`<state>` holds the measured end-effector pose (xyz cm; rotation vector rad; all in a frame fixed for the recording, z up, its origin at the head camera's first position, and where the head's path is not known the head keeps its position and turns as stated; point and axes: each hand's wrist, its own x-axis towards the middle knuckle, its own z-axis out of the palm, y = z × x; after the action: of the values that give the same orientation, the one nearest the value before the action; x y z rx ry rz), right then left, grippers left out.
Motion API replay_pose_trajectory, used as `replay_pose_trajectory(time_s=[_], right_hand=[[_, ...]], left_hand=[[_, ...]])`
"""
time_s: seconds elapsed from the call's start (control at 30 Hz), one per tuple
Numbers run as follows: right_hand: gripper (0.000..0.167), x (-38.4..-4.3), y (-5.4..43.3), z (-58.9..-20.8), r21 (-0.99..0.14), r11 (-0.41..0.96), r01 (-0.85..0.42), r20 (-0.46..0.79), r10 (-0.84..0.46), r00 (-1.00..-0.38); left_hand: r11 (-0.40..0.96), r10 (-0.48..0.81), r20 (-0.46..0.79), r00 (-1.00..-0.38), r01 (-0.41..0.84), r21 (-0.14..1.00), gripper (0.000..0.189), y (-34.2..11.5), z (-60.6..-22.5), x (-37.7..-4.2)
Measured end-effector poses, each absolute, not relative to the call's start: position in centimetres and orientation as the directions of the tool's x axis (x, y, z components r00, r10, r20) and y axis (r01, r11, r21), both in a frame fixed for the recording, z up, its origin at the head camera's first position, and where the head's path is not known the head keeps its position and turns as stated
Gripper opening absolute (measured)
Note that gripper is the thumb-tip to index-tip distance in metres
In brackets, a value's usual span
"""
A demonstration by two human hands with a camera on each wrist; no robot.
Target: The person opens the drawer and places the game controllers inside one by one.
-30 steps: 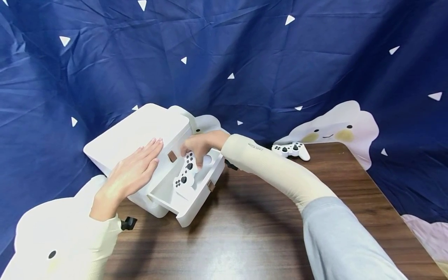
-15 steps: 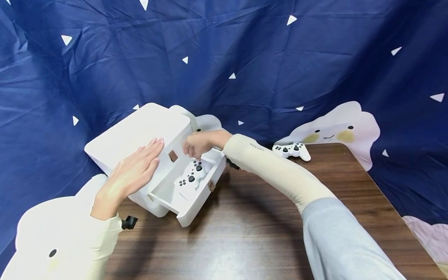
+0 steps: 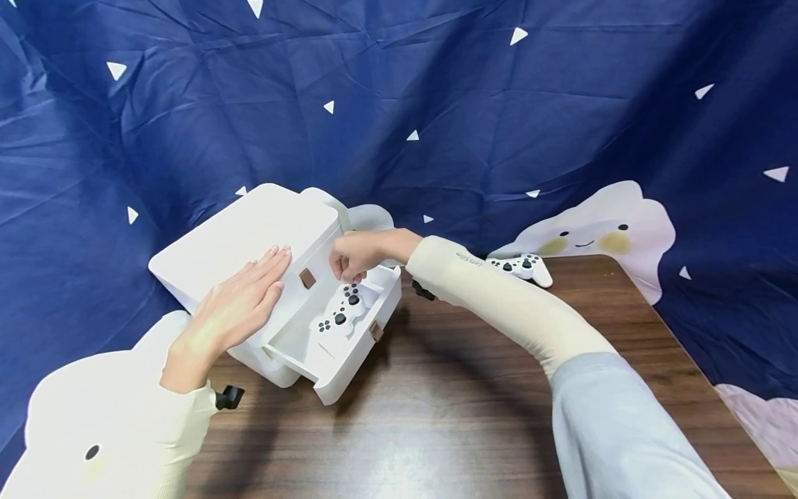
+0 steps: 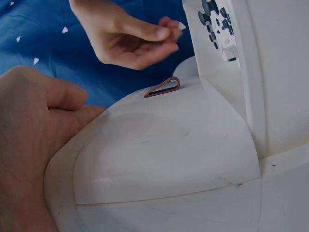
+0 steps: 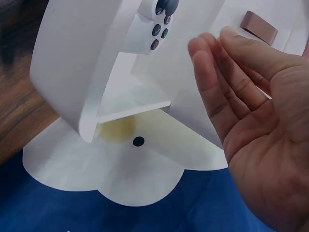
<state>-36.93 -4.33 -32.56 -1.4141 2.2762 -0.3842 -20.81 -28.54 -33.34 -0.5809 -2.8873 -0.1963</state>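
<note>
My left hand [image 3: 233, 312] lies flat on the white drawer cabinet [image 3: 243, 235], fingers straight and together. The cabinet's lower drawer [image 3: 358, 362] is pulled out, and a white game controller [image 3: 344, 309] with black sticks lies inside it. Just above the far end of that drawer hovers my right hand [image 3: 359, 252]. Its fingers are loosely bent and hold nothing, as the right wrist view shows, apart from the controller. In the left wrist view the controller [image 4: 219, 29] is partly cut off by the frame.
Brown tabs [image 3: 307, 278] mark the drawer fronts; the upper drawer is closed. A second white controller [image 3: 530, 269] lies at the table's back edge, partly behind my right sleeve. The wooden table [image 3: 449, 416] stretches in front, with a blue curtain [image 3: 436, 90] behind.
My right hand has let go of the controller, which now lies lower in the drawer, and has drawn slightly up and right. The left hand has not moved.
</note>
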Motion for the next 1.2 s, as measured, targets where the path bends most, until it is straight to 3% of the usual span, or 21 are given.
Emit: replay_pose_trajectory(time_s=[0.33,0.67,0.87,1.2], right_hand=[[0.013,-35.6,-1.4,-31.0,-0.473,0.388,-0.791,-0.179,-0.922,-0.345],[0.01,-33.7,2.0,-31.3,-0.552,0.395,-0.735,-0.167,-0.915,-0.366],[0.011,-32.8,4.0,-33.0,-0.6,0.358,-0.716,-0.109,-0.923,-0.37],[0.008,-31.3,6.4,-39.2,-0.667,0.36,-0.652,-0.015,-0.882,-0.471]], left_hand=[[0.915,0.369,0.205,-0.906,0.394,0.093,0.056,-29.0,-33.3,-20.8],[0.916,0.364,0.216,-0.906,0.39,0.094,0.056,-28.9,-33.3,-20.9],[0.91,0.38,0.224,-0.897,0.406,0.081,0.056,-28.7,-33.6,-20.8],[0.908,0.386,0.242,-0.89,0.413,0.075,0.056,-28.6,-33.7,-20.8]])
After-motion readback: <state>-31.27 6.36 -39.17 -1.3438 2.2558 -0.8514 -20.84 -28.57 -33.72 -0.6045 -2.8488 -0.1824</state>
